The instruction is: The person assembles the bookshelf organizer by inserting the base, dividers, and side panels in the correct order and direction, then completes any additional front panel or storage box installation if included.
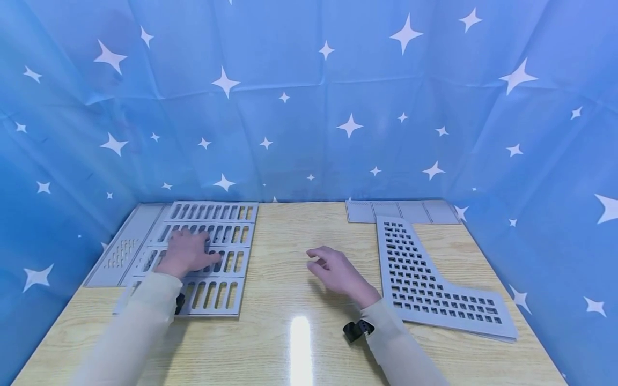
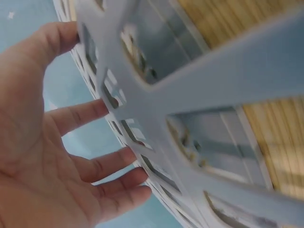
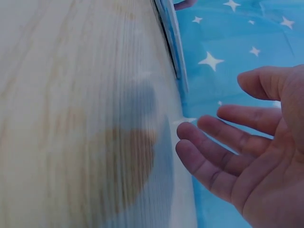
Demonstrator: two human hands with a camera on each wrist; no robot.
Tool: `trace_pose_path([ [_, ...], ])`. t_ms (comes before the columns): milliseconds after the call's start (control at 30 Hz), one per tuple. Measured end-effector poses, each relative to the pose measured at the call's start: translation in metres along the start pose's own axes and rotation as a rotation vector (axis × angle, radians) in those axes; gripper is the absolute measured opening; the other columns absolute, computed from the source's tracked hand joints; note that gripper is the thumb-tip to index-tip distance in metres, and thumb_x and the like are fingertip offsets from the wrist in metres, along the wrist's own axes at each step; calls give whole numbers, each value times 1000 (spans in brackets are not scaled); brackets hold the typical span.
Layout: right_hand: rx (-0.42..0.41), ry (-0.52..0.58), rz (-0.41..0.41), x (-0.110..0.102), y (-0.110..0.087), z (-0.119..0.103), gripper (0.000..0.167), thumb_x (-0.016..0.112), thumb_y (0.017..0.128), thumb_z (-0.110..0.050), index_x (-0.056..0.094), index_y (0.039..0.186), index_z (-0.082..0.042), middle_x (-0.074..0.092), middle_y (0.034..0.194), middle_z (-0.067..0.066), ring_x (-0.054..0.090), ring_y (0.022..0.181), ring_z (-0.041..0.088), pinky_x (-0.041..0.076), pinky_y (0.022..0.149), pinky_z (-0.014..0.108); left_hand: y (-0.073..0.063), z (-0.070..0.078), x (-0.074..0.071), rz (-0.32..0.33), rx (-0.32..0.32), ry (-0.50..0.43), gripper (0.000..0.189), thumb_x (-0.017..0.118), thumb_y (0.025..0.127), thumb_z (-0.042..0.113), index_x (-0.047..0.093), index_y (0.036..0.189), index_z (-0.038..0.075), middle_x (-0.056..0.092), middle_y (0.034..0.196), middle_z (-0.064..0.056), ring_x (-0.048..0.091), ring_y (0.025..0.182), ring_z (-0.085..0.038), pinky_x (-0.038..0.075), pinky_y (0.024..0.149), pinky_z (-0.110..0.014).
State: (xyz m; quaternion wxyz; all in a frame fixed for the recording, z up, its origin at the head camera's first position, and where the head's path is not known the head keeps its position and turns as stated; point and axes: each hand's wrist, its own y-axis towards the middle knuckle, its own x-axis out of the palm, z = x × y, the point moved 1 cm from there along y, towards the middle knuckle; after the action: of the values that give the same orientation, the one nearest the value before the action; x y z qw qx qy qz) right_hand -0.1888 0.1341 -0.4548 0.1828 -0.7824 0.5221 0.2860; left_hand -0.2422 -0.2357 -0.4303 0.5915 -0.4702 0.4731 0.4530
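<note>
On the left of the table lies a grey slotted panel (image 1: 232, 281) with several rows of long slots. My left hand (image 1: 185, 252) touches its top with spread fingertips, and the left wrist view shows the thumb and fingers (image 2: 85, 116) meeting the slotted surface. My right hand (image 1: 338, 272) hovers over the middle of the table with fingers loosely bent and nothing held. In the right wrist view the right hand (image 3: 251, 156) stands apart from the wood surface. To its right lies a grey L-shaped panel (image 1: 436, 300) full of small square holes.
A grey panel (image 1: 111, 268) with small slits lies at the far left, partly under the slotted one. Along the back right edge rests a long grey strip (image 1: 410, 212), touching the L-shaped panel's top. A blue star-patterned curtain (image 1: 299, 134) surrounds the wooden table (image 1: 275, 338).
</note>
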Motion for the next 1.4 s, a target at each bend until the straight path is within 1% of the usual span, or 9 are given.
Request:
trace_pose_path([
  [167, 13, -13, -26, -4, -1, 3, 38, 56, 107, -20, 63, 139, -1, 64, 138, 15, 68, 113, 29, 56, 97, 49, 2, 25, 3, -19, -26, 6, 83, 70, 89, 52, 52, 144, -7, 43, 133, -52, 38, 126, -69, 48, 94, -71],
  [300, 25, -25, -48, -8, -2, 6, 38, 55, 108, -20, 62, 140, -1, 63, 140, 16, 68, 115, 29, 56, 98, 48, 4, 45, 5, -25, -48, -12, 82, 70, 90, 50, 50, 146, -8, 42, 137, -51, 36, 130, -68, 45, 100, -70],
  [400, 27, -27, -43, -12, -2, 8, 38, 56, 107, -19, 62, 140, 0, 63, 140, 17, 68, 115, 30, 56, 98, 48, 6, 59, 8, -18, -46, -22, 83, 71, 90, 49, 49, 147, -8, 43, 139, -49, 37, 131, -66, 45, 101, -69],
  [533, 20, -41, -28, -16, -2, 10, 38, 57, 107, -19, 63, 139, 0, 65, 137, 17, 69, 114, 31, 56, 98, 49, 8, 78, 11, -12, -34, -33, 85, 72, 89, 49, 48, 148, -7, 45, 138, -48, 39, 129, -64, 49, 98, -66],
  [767, 34, -65, -14, -24, -2, 16, 39, 56, 107, -21, 62, 140, -1, 65, 138, 17, 68, 115, 32, 55, 98, 51, 12, 114, 11, -27, -28, -53, 86, 73, 88, 52, 48, 151, -2, 44, 139, -46, 40, 130, -62, 47, 103, -65],
  [933, 49, -72, -14, -29, -2, 19, 40, 54, 108, -21, 61, 141, 1, 63, 139, 18, 66, 117, 35, 55, 98, 52, 13, 138, 13, -28, -18, -38, 83, 74, 88, 54, 53, 148, 0, 51, 135, -41, 47, 124, -56, 51, 98, -60],
  [1100, 58, -67, -2, -34, -2, 22, 40, 54, 108, -19, 60, 141, 3, 64, 138, 20, 66, 116, 37, 55, 97, 53, 18, 156, 19, -41, -9, -12, 77, 73, 88, 57, 60, 141, 3, 56, 130, -37, 51, 119, -51, 50, 96, -56],
  [1333, 51, -80, -6, -36, -2, 25, 40, 53, 107, -19, 61, 139, 4, 65, 134, 22, 66, 114, 39, 56, 95, 52, 22, 180, 26, -37, -33, 25, 61, 72, 87, 63, 72, 114, 8, 64, 111, -27, 56, 106, -42, 48, 93, -54],
  [1400, 67, -76, -11, -36, -2, 26, 39, 53, 107, -19, 62, 138, 3, 65, 135, 22, 65, 116, 40, 55, 96, 53, 23, 187, 28, -40, -42, 30, 60, 71, 87, 63, 72, 112, 8, 64, 110, -27, 57, 105, -43, 48, 91, -54],
])
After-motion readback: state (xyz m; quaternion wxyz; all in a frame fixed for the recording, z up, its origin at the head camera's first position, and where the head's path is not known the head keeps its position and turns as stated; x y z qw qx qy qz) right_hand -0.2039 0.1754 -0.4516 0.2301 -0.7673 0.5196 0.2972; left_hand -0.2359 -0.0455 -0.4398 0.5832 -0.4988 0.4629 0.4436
